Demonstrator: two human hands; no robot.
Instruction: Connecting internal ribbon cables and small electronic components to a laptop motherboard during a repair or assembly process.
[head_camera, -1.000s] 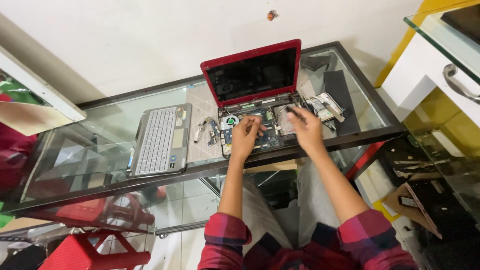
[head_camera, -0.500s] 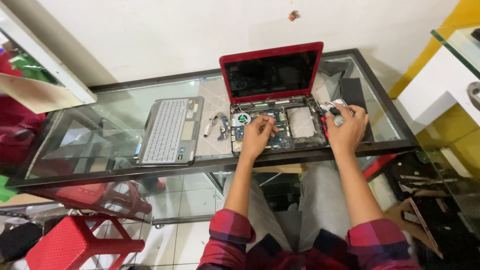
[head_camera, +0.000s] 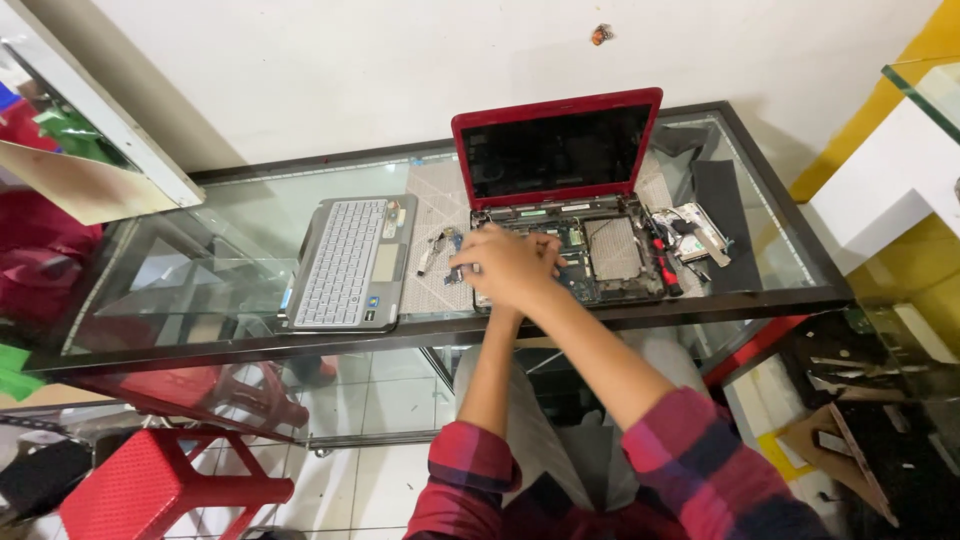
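A red laptop (head_camera: 560, 190) stands open at the centre of the frame on a glass surface (head_camera: 220, 250). Its dark screen is upright and its base is stripped, so the circuit boards and a metal plate show. Both hands meet over the left front corner of that open base. The right hand (head_camera: 515, 265) lies on top, fingers curled down onto the boards, and it covers most of the left hand (head_camera: 478, 270), of which only the wrist and a few fingertips show at the laptop's left edge. Whether either hand grips anything cannot be told, since the fingertips are hidden.

Just left of the hands, small loose parts (head_camera: 437, 250) lie on a pale mat. Further left lies a detached grey keyboard panel (head_camera: 350, 262). At the laptop's right edge lies a red-handled screwdriver (head_camera: 665, 270), well clear of the hands, and beyond it a silver drive (head_camera: 700, 232) lies beside a black pad (head_camera: 722, 205). A red stool (head_camera: 150, 490) stands under the surface at the lower left.
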